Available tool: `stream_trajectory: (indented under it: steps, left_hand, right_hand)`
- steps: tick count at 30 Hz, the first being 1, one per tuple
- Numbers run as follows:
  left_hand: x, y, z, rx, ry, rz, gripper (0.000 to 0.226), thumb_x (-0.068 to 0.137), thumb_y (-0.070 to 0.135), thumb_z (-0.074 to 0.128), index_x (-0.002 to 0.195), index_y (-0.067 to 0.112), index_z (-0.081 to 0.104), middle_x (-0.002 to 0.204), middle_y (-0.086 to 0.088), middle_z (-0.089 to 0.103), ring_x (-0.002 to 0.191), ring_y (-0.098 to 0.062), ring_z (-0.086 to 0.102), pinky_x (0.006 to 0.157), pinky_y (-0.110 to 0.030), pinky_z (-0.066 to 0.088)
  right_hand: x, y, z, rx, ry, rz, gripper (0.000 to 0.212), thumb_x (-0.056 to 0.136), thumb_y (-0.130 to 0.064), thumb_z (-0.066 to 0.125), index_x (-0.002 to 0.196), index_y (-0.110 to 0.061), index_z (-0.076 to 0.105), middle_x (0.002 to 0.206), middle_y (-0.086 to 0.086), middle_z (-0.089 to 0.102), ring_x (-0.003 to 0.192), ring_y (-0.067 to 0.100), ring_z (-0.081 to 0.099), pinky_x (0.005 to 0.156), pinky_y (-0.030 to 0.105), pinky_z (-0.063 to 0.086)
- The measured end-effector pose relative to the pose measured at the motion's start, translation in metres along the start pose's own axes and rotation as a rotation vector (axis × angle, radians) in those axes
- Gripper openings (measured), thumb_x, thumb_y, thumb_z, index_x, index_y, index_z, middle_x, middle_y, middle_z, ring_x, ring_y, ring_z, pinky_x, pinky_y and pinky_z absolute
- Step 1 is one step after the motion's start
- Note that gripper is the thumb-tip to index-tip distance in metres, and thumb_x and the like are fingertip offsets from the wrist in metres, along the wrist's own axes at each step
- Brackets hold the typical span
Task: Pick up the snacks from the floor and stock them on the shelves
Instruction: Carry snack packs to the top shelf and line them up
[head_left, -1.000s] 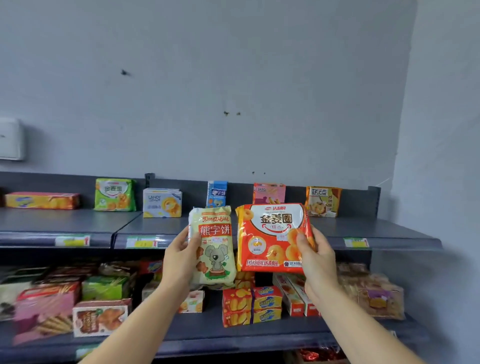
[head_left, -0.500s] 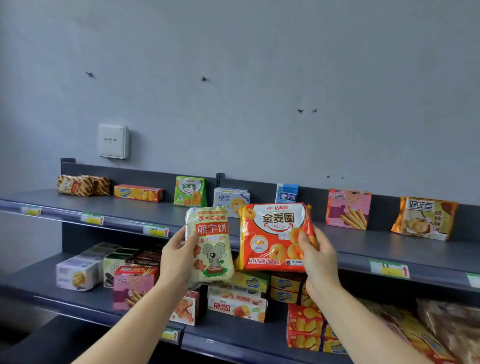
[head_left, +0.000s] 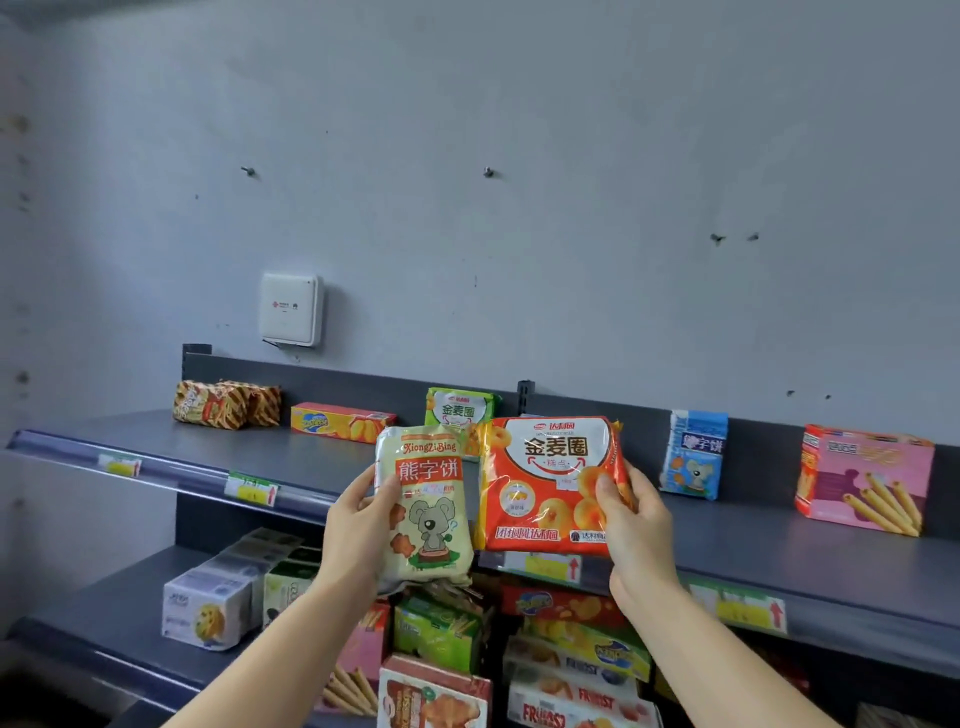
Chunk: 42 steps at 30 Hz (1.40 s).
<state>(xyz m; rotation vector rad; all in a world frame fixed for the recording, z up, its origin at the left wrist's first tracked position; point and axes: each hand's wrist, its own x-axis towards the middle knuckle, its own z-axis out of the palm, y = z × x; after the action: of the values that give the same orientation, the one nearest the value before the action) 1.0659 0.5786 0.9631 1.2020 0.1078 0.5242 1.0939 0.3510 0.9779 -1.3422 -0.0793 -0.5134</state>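
Note:
My left hand (head_left: 358, 525) grips a pale green snack bag with a grey koala (head_left: 428, 506) by its left edge. My right hand (head_left: 636, 530) grips a red-orange bag of ring biscuits (head_left: 545, 483) by its right edge. Both bags are upright, side by side, in front of the top shelf (head_left: 779, 551). A green pack with the same ring-biscuit print (head_left: 460, 408) stands on that shelf just behind them.
On the top shelf stand brown striped packs (head_left: 226, 402), an orange box (head_left: 340, 421), a blue koala pack (head_left: 696, 454) and a pink stick-biscuit box (head_left: 865, 478). The lower shelf (head_left: 104, 618) holds several boxes. A white wall unit (head_left: 288, 309) hangs above.
The view has swung left along the shelves, so the shelf goods have slid rightward. Both hands still hold the two bags side by side at the same height.

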Motion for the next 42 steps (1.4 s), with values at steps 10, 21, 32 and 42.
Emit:
stream_trajectory:
  steps: [10,21,32,42]
  left_hand:
    - [0.087,0.005,-0.031,-0.013,-0.008,-0.015,0.039,0.095,0.026,0.058,0.133,0.02,0.054,0.094,-0.009,0.073,0.073,-0.024,0.073,0.052,-0.035,0.058]
    - [0.166,-0.002,-0.019,-0.019,0.01,0.027,0.03,0.094,0.024,0.06,0.124,0.02,0.06,0.101,-0.014,0.072,0.082,-0.03,0.072,0.056,-0.038,0.058]
    - [0.223,-0.014,-0.008,0.012,-0.043,0.008,0.029,0.092,0.025,0.062,0.121,0.023,0.061,0.095,-0.01,0.074,0.08,-0.031,0.073,0.068,-0.053,0.059]
    - [0.259,-0.017,-0.01,0.051,-0.106,-0.032,0.023,0.093,0.031,0.061,0.116,0.032,0.061,0.096,-0.006,0.075,0.078,-0.03,0.074,0.065,-0.057,0.058]
  right_hand:
    - [0.054,0.051,0.094,0.004,0.024,0.05,0.023,0.1,-0.023,0.051,0.122,-0.026,0.053,0.109,-0.004,0.062,0.093,0.013,0.062,0.071,0.032,0.054]
    - [0.155,0.091,0.165,-0.155,0.029,0.056,0.016,0.1,-0.025,0.048,0.11,-0.025,0.06,0.106,0.0,0.067,0.093,0.02,0.066,0.076,0.042,0.06]
    - [0.198,0.124,0.203,-0.286,0.077,0.093,0.028,0.099,-0.031,0.049,0.124,-0.024,0.061,0.112,0.002,0.068,0.095,0.024,0.067,0.079,0.046,0.059]
    - [0.215,0.136,0.2,-0.537,0.159,0.042,0.024,0.095,-0.027,0.057,0.116,-0.022,0.068,0.102,-0.002,0.07,0.091,0.021,0.067,0.079,0.042,0.057]
